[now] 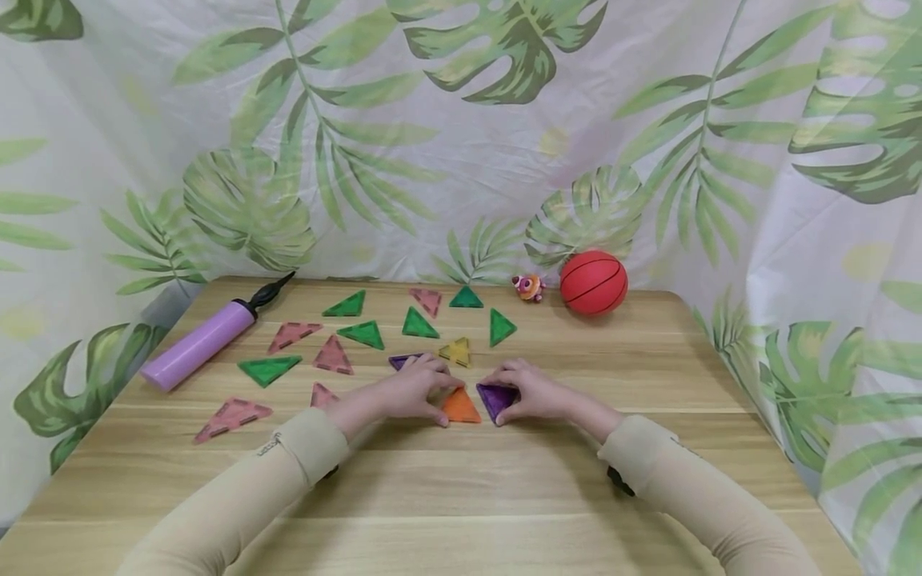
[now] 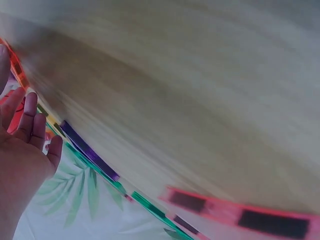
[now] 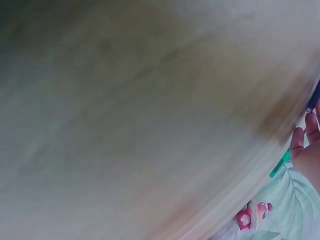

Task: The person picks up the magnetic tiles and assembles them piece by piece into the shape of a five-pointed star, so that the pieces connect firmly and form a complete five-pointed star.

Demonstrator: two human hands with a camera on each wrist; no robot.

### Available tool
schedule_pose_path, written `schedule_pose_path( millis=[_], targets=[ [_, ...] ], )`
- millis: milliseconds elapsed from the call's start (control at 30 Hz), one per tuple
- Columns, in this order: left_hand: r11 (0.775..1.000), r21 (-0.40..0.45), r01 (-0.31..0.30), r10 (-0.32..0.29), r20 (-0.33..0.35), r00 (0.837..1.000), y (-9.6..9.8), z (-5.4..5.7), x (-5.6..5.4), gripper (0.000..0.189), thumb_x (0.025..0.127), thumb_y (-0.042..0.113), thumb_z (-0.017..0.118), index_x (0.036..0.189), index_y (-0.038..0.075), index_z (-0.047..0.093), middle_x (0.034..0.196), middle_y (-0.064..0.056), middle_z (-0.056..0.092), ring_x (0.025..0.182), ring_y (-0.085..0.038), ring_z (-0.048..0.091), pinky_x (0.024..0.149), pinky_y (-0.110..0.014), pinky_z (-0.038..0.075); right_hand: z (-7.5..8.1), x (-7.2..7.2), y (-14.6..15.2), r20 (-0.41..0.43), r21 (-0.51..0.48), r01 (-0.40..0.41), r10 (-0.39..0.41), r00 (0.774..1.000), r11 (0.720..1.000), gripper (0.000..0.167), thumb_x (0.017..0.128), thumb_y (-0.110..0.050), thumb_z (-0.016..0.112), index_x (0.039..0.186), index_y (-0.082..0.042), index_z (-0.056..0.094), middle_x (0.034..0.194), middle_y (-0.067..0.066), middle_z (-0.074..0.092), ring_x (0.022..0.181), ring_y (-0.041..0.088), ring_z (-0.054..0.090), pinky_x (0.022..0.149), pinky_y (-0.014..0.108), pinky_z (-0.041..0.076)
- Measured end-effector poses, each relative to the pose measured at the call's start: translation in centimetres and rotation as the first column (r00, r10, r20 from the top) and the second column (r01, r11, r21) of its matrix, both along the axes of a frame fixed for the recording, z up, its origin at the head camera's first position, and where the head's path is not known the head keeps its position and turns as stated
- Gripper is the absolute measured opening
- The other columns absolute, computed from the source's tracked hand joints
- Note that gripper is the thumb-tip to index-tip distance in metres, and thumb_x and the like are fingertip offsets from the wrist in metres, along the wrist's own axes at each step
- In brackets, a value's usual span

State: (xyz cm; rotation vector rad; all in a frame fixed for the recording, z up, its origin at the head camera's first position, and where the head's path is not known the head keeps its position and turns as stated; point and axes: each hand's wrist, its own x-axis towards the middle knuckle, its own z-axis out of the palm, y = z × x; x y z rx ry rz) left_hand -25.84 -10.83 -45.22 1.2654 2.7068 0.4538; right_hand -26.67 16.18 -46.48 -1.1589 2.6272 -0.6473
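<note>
Near the middle of the table, my left hand [image 1: 414,390] pinches an orange triangular magnetic tile [image 1: 462,407] between thumb and fingers. Just to its right, my right hand [image 1: 536,391] grips a purple triangular magnetic tile [image 1: 495,398] by its right side. A narrow gap separates the two tiles in the head view. Behind them lies a yellow triangular tile [image 1: 457,352], and a second purple tile [image 1: 402,362] is partly covered by the left hand. The left wrist view catches the orange tile [image 2: 19,70] at its edge; the right wrist view shows only a sliver of the purple tile [image 3: 314,99].
Several green tiles [image 1: 268,370] and pink tiles [image 1: 232,418] lie spread over the left and back of the wooden table [image 1: 461,496]. A purple hand pump [image 1: 205,344] lies at the left edge. At the back right sit a small toy figure [image 1: 529,287] and a red ball [image 1: 594,283].
</note>
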Motion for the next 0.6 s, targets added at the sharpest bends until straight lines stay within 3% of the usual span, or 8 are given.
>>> schedule_pose_path(
  millis=[167, 367, 600],
  targets=[
    [1.000, -0.008, -0.018, 0.018, 0.025, 1.000, 1.1, -0.1, -0.1, 0.065, 0.074, 0.046, 0.076, 0.129, 0.014, 0.060, 0.110, -0.001, 0.056, 0.101, -0.018, 0.042, 0.088, -0.041, 0.034, -0.1, -0.2, 0.1, 0.005, 0.010, -0.005, 0.005, 1.000, 1.000, 0.065, 0.073, -0.039, 0.079, 0.131, -0.019, 0.057, 0.120, 0.001, 0.054, 0.108, 0.017, 0.045, 0.091, 0.037, 0.038],
    [0.999, -0.019, -0.039, 0.039, 0.025, 0.999, 2.1, 0.0, -0.1, 0.063, 0.074, 0.044, 0.077, 0.127, 0.014, 0.061, 0.111, -0.001, 0.056, 0.109, -0.022, 0.043, 0.098, -0.051, 0.031, 0.0, -0.4, 0.1, 0.006, 0.006, -0.030, 0.030, 1.000, 1.000, 0.065, 0.075, -0.040, 0.078, 0.133, -0.019, 0.056, 0.120, 0.002, 0.053, 0.110, 0.018, 0.045, 0.093, 0.040, 0.037],
    [0.998, 0.008, -0.059, 0.059, 0.011, 0.998, 1.4, 0.0, -0.3, 0.068, 0.073, 0.047, 0.076, 0.129, 0.013, 0.059, 0.119, -0.005, 0.058, 0.115, -0.026, 0.043, 0.100, -0.053, 0.031, 0.2, -0.3, 0.1, -0.002, 0.022, -0.041, 0.041, 0.999, 0.999, 0.066, 0.076, -0.041, 0.078, 0.134, -0.020, 0.055, 0.121, 0.002, 0.052, 0.111, 0.018, 0.045, 0.096, 0.041, 0.036]
  ],
)
